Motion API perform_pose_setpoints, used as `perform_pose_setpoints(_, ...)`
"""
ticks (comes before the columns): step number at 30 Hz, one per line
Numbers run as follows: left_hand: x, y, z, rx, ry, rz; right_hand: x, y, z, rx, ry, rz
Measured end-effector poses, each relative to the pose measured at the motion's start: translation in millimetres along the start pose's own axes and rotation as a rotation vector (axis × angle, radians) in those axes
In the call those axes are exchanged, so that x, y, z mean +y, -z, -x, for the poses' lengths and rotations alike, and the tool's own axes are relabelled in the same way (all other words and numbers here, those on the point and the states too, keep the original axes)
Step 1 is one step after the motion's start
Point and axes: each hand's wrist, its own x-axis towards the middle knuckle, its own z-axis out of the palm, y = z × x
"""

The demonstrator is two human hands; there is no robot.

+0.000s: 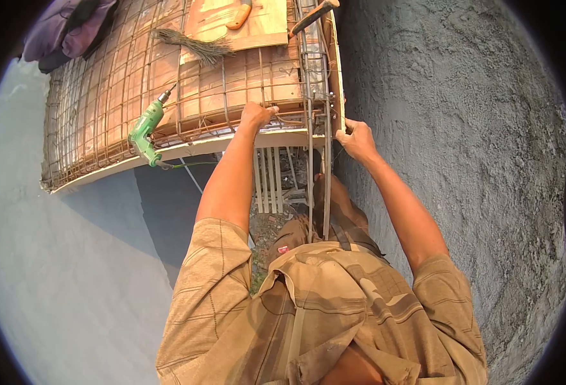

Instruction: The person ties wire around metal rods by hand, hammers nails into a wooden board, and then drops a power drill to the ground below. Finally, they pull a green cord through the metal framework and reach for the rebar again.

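My left hand (257, 117) is closed at the front edge of a rebar mesh (199, 122), its fingers curled over a bar. The mesh lies over plywood formwork (244, 80) with a curved front board (103, 176). At the right corner, my right hand (358, 141) pinches the end of a narrow upright plywood board (337, 70); part of the grip is hidden. Between my hands, long rebar rods (309, 173) run down toward my body. A green power drill (145, 131) lies on the mesh left of my left hand, bit pointing away.
A bundle of tie wire (196, 47) lies on the mesh. Beyond it, a loose plywood piece (267, 40) carries an orange-handled tool (239, 15). A hammer (312, 18) rests nearby. Dark cloth (71, 32) sits far left. A rough cement wall (450, 128) rises at right; wooden slats (267, 183) show below.
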Motion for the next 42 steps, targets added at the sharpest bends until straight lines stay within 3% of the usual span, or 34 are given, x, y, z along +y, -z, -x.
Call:
perform_pose_setpoints(1,-17.7,-16.3,-30.1,-0.003,-0.010,0.009,-1.7,0.7,0.9,-0.003,-0.003,0.000)
perform_pose_setpoints(6,-17.3,-21.2,-33.3,0.061,-0.106,-0.027,2.7,0.2,-0.9,-0.015,0.003,-0.025)
perform_pose_setpoints(11,-8.9,-6.1,1.0,0.173,-0.096,0.072,-0.4,2.9,0.5,-0.015,0.030,-0.036)
perform_pose_setpoints(12,8.9,12.1,38.6,0.220,-0.100,0.046,-4.6,4.1,2.0,-0.022,0.034,-0.021)
perform_pose_setpoints(14,-4.6,-0.5,52.6,0.689,-0.456,0.137,-7.1,6.3,2.7,-0.040,0.043,0.008)
perform_pose_setpoints(16,-7.3,5.2,101.6,0.766,-0.579,0.357,-4.0,3.3,2.3,-0.018,0.067,0.011)
perform_pose_setpoints(18,-29.4,-6.3,157.3,0.633,-0.537,0.606,-4.6,2.1,3.6,0.001,0.086,0.034)
perform_pose_setpoints(22,-121.1,-69.2,245.3,0.454,-0.188,0.912,6.3,-5.7,-2.7,0.052,0.138,0.062)
perform_pose_setpoints(28,-325.7,-219.5,329.1,0.131,0.459,0.835,9.0,-6.8,-3.3,-0.039,0.077,0.007)
perform_pose_setpoints(31,-384.4,-252.4,382.0,0.144,0.821,0.983,9.5,-8.2,-3.7,-0.032,0.068,0.011)
perform_pose_setpoints(35,-404.8,-260.5,412.8,0.151,0.848,1.292,6.5,-6.7,-3.5,-0.074,0.047,0.022)
perform_pose_setpoints(42,-351.1,-248.5,365.9,0.228,0.730,1.262,11.2,-3.6,-12.3,-0.153,-0.039,0.007)
